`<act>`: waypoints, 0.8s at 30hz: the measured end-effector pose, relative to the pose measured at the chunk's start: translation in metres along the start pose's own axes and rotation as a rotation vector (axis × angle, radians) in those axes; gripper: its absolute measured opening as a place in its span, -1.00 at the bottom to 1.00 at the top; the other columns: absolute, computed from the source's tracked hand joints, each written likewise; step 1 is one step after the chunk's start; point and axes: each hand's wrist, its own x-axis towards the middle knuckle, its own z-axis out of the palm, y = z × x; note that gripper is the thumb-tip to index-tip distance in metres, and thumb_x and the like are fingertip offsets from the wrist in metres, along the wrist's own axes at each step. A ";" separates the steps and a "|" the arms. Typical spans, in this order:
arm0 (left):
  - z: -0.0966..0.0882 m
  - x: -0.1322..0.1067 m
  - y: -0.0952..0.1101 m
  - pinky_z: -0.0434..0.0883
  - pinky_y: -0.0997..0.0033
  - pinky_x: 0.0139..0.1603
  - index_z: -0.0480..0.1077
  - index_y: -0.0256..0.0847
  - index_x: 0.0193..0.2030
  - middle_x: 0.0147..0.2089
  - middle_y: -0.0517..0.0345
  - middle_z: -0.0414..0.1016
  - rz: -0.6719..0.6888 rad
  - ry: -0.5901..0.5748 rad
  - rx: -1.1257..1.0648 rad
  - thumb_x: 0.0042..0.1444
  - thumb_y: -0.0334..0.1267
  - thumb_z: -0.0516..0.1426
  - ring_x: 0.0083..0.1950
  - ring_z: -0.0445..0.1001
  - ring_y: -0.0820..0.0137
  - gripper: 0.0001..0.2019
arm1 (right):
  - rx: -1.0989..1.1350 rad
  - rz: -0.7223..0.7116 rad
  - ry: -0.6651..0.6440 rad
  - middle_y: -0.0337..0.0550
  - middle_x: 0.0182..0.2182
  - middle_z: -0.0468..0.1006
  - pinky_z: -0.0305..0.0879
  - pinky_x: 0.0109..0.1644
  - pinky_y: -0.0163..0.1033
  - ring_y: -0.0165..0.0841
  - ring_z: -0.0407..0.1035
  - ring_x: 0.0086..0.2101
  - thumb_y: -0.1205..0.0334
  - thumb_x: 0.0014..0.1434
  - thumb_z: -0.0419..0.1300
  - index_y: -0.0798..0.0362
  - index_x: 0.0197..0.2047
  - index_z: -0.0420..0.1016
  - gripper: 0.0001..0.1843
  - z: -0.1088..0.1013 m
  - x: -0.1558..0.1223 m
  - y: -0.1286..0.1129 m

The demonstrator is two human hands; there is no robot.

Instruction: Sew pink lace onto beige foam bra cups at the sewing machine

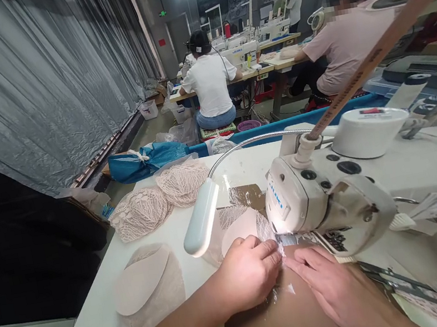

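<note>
A lace bra cup (239,231), pale pink with a smooth lining, lies under the head of the white sewing machine (287,196). My left hand (250,270) is closed, its fingers pinching the cup's lace edge just in front of the needle area. To the right, my right hand (333,284) rests with fingers stretched out over the brown plate (280,319), its tip touching the lace edge. The needle and presser foot are mostly hidden by the machine head and my fingers. A small white scrap lies on the plate between my hands.
A lit gooseneck lamp (202,217) reaches over the cup. Stacked lace cups (140,214) and a loose lined cup (146,283) lie left. Black scissors or snips (413,284) are beside my right wrist. A thread cone (369,131) stands behind; other people sit at machines beyond.
</note>
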 end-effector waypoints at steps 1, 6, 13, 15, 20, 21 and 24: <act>0.000 0.001 0.000 0.28 0.27 -0.18 0.39 -0.23 0.02 0.11 0.11 0.44 0.000 0.001 -0.003 0.31 -0.28 -0.06 -0.15 0.32 0.28 -0.73 | -0.023 0.001 0.017 -0.11 -0.23 0.59 0.35 -0.18 -0.21 -0.29 0.42 -0.26 0.54 0.10 -0.05 0.05 -0.02 0.53 -0.51 0.000 0.001 0.000; 0.001 0.004 -0.003 0.29 0.27 -0.16 0.37 -0.24 0.03 0.09 0.04 0.44 -0.018 0.020 -0.007 0.32 -0.29 -0.08 -0.10 0.34 0.26 -0.72 | -0.129 0.037 0.054 -0.07 -0.22 0.61 0.35 -0.25 -0.23 -0.29 0.45 -0.31 0.53 0.11 -0.04 0.08 -0.03 0.56 -0.52 0.003 0.006 0.001; 0.005 0.009 -0.012 0.33 0.22 -0.07 0.39 -0.27 -0.04 0.01 -0.03 0.46 -0.074 0.088 -0.029 0.27 -0.30 -0.03 -0.08 0.35 0.23 -0.76 | -0.193 0.055 0.045 -0.04 -0.19 0.61 0.33 -0.37 -0.33 -0.37 0.47 -0.37 0.52 0.17 -0.07 0.02 -0.01 0.57 -0.51 0.006 0.006 0.001; 0.007 0.009 -0.015 0.33 0.19 0.00 0.39 -0.27 -0.04 0.05 -0.03 0.44 -0.089 0.120 -0.057 0.25 -0.30 -0.01 -0.01 0.34 0.20 -0.76 | -0.153 0.063 0.066 -0.06 -0.21 0.61 0.35 -0.38 -0.34 -0.38 0.49 -0.37 0.51 0.19 -0.10 0.00 -0.01 0.57 -0.50 0.007 0.003 0.003; 0.014 0.008 -0.025 0.29 0.06 0.10 0.38 -0.25 0.04 0.13 -0.08 0.38 -0.144 0.201 -0.069 0.20 -0.29 0.02 0.12 0.28 0.10 -0.70 | -0.111 0.037 0.073 -0.05 -0.19 0.61 0.39 -0.39 -0.36 -0.38 0.51 -0.37 0.43 0.24 -0.10 0.00 -0.02 0.57 -0.54 0.008 0.000 0.010; 0.015 0.008 -0.027 0.28 0.04 0.11 0.38 -0.24 0.05 0.13 -0.08 0.38 -0.157 0.218 -0.063 0.20 -0.28 0.02 0.13 0.28 0.08 -0.69 | -0.110 0.026 0.065 -0.05 -0.19 0.61 0.39 -0.39 -0.37 -0.39 0.51 -0.37 0.41 0.24 -0.09 0.00 -0.01 0.56 -0.55 0.008 0.000 0.010; 0.017 0.007 -0.033 0.27 0.01 0.13 0.36 -0.23 0.08 0.14 -0.08 0.36 -0.197 0.255 -0.045 0.21 -0.28 0.01 0.14 0.26 0.07 -0.68 | -0.096 0.026 0.063 -0.05 -0.21 0.61 0.40 -0.39 -0.37 -0.38 0.51 -0.37 0.37 0.26 -0.08 0.00 0.03 0.53 -0.57 0.009 0.000 0.011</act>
